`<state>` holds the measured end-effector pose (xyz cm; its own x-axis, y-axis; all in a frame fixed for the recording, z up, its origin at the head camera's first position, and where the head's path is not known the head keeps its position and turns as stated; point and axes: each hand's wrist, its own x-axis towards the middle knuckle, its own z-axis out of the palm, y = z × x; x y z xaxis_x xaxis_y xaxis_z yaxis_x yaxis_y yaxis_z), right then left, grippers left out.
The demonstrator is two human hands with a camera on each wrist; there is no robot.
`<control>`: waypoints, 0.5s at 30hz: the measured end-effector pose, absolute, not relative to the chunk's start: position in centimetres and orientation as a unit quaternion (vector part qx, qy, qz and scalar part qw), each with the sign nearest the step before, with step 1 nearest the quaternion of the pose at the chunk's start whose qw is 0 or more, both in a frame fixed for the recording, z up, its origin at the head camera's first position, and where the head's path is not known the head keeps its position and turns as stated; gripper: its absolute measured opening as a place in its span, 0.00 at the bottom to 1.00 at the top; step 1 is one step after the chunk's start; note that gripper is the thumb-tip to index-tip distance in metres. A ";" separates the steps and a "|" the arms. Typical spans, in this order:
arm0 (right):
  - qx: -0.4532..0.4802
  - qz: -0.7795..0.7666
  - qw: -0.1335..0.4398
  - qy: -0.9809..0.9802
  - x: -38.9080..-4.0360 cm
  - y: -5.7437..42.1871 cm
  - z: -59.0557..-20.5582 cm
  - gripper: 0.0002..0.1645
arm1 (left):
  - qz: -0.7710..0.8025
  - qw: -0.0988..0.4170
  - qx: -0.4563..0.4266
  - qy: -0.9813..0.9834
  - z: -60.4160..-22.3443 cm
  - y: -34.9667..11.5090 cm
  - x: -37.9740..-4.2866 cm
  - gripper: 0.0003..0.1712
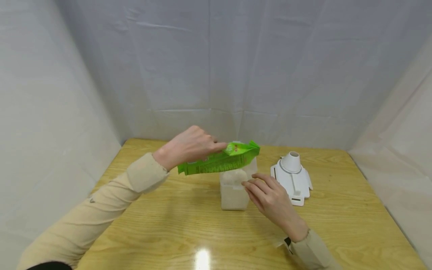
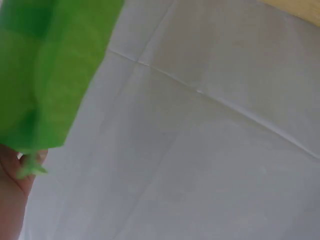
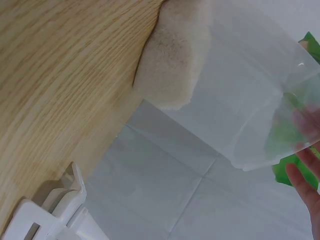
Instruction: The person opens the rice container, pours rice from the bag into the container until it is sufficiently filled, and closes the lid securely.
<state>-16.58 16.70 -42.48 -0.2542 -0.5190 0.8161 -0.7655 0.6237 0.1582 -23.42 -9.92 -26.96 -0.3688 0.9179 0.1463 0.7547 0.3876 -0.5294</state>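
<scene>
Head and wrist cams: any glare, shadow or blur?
Head: bright glare on the table, near the frame's bottom edge. Left wrist: bag soft and blurred, creases in the sheet sharper. Right wrist: dark shadow on the wood beside the white lid.

Left sleeve [image 1: 108, 202]: I am wearing cream-beige cloth, wrinkling lengthwise.
Small dark mark [image 1: 92, 200]: showing at eight o'clock from my left cuff [image 1: 147, 173].
Right sleeve [image 1: 315, 251]: matching in cream-beige.
Black strip [image 1: 287, 241]: peeking out at that sleeve's ten o'clock edge.
Left hand [image 1: 193, 146], right hand [image 1: 271, 200]: showing bare.
</scene>
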 end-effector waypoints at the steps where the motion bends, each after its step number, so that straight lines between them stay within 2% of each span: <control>1: 0.412 0.137 0.450 -0.780 -16.6 16.7 -42.5 0.18 | 0.188 0.223 -0.517 -0.805 -27.1 -10.0 -23.5 0.13; 6: 0.412 0.138 0.451 -0.780 -16.6 16.7 -42.5 0.18 | 0.163 0.286 -0.499 -0.802 -28.2 -10.4 -23.6 0.10; 9: 0.412 0.138 0.453 -0.779 -16.7 16.7 -42.5 0.18 | 0.149 0.324 -0.488 -0.797 -29.0 -10.7 -23.8 0.14; 15: 0.413 0.138 0.453 -0.778 -16.6 16.7 -42.6 0.18 | 0.123 0.377 -0.484 -0.780 -30.9 -11.3 -24.4 0.16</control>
<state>-16.63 16.66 -42.60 -0.2480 -0.5181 0.8186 -0.7679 0.6203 0.1599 -24.39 -11.34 -30.90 -0.2478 0.8475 0.4694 0.6626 0.5017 -0.5561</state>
